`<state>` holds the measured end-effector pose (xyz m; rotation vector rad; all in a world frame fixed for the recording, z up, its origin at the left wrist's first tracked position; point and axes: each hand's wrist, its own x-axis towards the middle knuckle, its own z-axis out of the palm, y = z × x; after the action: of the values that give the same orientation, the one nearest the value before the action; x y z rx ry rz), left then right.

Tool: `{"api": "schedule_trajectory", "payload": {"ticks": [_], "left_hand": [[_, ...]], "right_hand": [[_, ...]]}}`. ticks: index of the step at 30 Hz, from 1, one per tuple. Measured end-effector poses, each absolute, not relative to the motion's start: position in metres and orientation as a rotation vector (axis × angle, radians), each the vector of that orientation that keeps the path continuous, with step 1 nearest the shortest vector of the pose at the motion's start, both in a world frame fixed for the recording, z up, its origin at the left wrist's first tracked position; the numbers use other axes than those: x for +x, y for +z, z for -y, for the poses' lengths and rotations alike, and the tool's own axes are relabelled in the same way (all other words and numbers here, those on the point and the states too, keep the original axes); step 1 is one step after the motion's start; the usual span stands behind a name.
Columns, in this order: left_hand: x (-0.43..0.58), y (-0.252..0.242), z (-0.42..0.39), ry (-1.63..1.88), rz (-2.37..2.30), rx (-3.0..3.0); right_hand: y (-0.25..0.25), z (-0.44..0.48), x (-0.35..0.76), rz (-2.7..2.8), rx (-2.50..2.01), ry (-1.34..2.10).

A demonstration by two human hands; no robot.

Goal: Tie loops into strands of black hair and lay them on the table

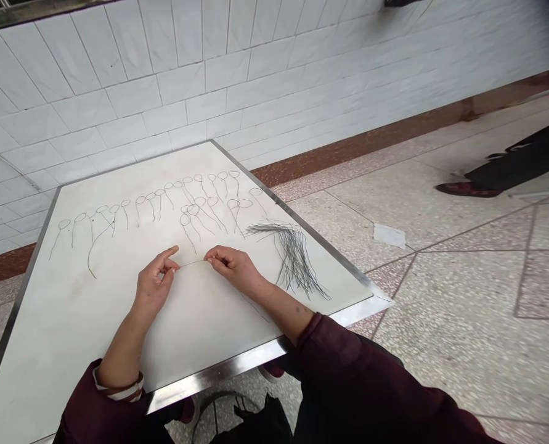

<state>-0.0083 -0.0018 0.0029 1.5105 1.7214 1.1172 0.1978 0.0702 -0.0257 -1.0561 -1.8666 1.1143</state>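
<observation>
Over one table, two hands pinch one thin wire.

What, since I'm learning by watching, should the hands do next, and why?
Probably curl one end of the thin wire into a loop: the stretch between the left hand and right hand shows none, while many looped wires already lie on the table, apart from the bundle of loose wires.
</observation>
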Motion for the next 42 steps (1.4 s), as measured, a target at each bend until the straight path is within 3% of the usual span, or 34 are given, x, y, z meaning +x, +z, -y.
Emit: {"api": "schedule_trajectory", "payload": {"ticks": [12,29,42], "left_hand": [[0.000,0.004,0.004,1.099,-1.737,1.777],[0.001,-0.001,0.001,0.995,-1.810,1.900],[-0.020,0.002,-0.002,1.221,-2.009,1.550]], "right_hand": [[-0.026,-0.066,0.200,1.883,-1.073,0.947],[-0.029,-0.068,0.196,2.006,-0.915,0.970],[-0.008,-0.100,0.281,1.740,-1.378,0.603]]}}
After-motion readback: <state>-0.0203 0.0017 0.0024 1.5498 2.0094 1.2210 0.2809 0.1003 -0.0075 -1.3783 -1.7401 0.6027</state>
